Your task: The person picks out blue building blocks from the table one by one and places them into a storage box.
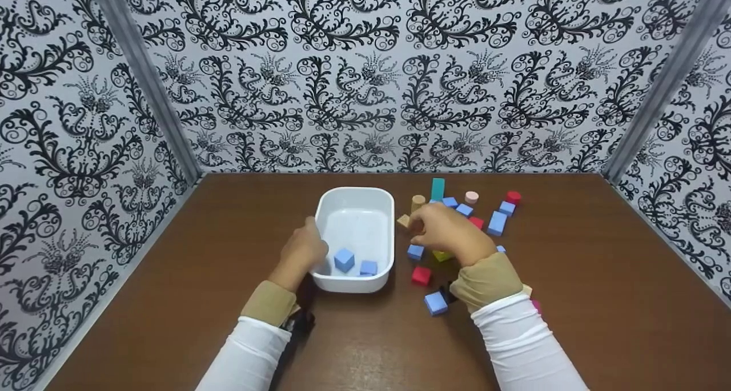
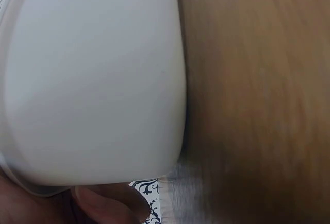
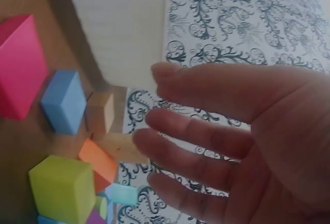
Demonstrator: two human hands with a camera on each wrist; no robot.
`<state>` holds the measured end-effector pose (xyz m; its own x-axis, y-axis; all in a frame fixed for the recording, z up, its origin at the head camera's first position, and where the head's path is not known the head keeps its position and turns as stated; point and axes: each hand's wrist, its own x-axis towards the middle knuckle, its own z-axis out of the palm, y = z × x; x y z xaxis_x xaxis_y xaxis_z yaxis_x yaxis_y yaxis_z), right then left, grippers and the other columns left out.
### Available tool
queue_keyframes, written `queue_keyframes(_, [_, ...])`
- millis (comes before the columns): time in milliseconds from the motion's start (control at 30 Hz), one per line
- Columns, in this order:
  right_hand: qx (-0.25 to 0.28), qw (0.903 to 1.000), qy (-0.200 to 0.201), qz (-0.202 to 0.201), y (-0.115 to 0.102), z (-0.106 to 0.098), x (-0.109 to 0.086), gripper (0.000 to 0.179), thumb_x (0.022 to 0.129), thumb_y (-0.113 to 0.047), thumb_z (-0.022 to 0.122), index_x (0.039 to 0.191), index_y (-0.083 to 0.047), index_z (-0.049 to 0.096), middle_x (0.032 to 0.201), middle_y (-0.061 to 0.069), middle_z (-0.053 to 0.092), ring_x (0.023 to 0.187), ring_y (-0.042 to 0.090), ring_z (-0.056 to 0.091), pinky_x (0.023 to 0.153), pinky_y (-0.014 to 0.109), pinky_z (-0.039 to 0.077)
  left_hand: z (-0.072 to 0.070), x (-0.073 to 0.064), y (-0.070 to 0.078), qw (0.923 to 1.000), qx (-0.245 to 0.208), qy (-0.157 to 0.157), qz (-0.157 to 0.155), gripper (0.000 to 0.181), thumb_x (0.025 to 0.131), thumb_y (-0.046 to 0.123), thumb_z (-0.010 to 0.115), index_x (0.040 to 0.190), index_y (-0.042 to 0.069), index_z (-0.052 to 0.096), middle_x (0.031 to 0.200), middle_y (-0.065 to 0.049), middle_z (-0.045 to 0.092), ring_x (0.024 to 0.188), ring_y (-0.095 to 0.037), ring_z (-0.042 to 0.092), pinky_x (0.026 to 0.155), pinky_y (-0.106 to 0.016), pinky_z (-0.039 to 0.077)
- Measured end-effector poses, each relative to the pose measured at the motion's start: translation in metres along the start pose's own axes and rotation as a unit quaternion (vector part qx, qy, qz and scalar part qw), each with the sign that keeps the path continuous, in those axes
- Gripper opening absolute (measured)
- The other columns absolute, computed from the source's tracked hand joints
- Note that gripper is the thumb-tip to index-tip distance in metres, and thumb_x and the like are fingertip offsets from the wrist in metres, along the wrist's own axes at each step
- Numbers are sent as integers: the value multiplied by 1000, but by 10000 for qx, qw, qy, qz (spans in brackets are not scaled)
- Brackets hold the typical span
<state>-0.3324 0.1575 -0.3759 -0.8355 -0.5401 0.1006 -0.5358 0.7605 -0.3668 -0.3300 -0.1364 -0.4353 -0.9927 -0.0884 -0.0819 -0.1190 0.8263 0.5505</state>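
Observation:
A white plastic tub (image 1: 365, 225) stands on the brown table with blue blocks (image 1: 344, 260) at its near end. My left hand (image 1: 304, 247) grips the tub's left rim; in the left wrist view the fingers (image 2: 105, 206) curl at its edge beside the outer wall. My right hand (image 1: 448, 231) hovers just right of the tub, over scattered blocks. Its fingers (image 3: 191, 157) are gently bent and apart, holding nothing. Around it lie a blue block (image 3: 64, 102), a yellow-green block (image 3: 62, 189), a wooden cube (image 3: 100, 112) and a red block (image 1: 421, 275).
Behind the right hand stand a teal block (image 1: 438, 189), a wooden cylinder (image 1: 418, 201), a pale pink disc (image 1: 471, 197) and a red cylinder (image 1: 513, 197). Another blue block (image 1: 436, 303) lies near the right wrist. Patterned walls (image 1: 365, 83) enclose the table (image 1: 245, 225) at the back and sides.

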Motion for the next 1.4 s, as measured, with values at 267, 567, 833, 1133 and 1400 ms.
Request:
queue_keyframes(267, [-141,9977,-268,602,2,11,4,21,89,-10,82,107,0,81,94,9,75,80,23,62,69,35,55,-2,-3,1,10000,23,63,31,62,96,7,53,154,-7,39,133,-31,66,118,-43,67,95,-59,54])
queue_keyframes(567, [-380,9954,-246,847,-4,31,5,18,86,-2,80,104,-1,81,91,10,74,78,24,63,75,41,57,-2,-4,3,10000,31,34,-3,62,96,7,53,155,-7,39,134,-31,65,121,-43,66,100,-59,52])
queue_keyframes(833, [-606,9929,-367,954,-5,40,5,14,91,-1,76,103,-6,82,90,9,74,75,26,63,73,41,57,-3,-5,3,10000,-11,66,6,61,96,6,53,154,-7,39,134,-31,65,121,-44,66,100,-60,52])
queue_keyframes(1133, [-604,9945,-274,806,-6,40,5,13,92,-2,74,100,-7,82,90,9,75,76,26,63,77,43,56,-2,-5,1,9999,-51,90,103,61,94,5,53,153,-7,41,131,-31,66,115,-43,68,95,-59,54])
queue_keyframes(1400, [-579,9942,-297,862,-7,35,5,18,93,-4,74,109,-7,83,98,11,77,81,26,66,81,44,59,-2,-4,0,9998,-22,105,146,60,93,5,54,151,-7,42,130,-31,67,112,-41,68,94,-58,54])
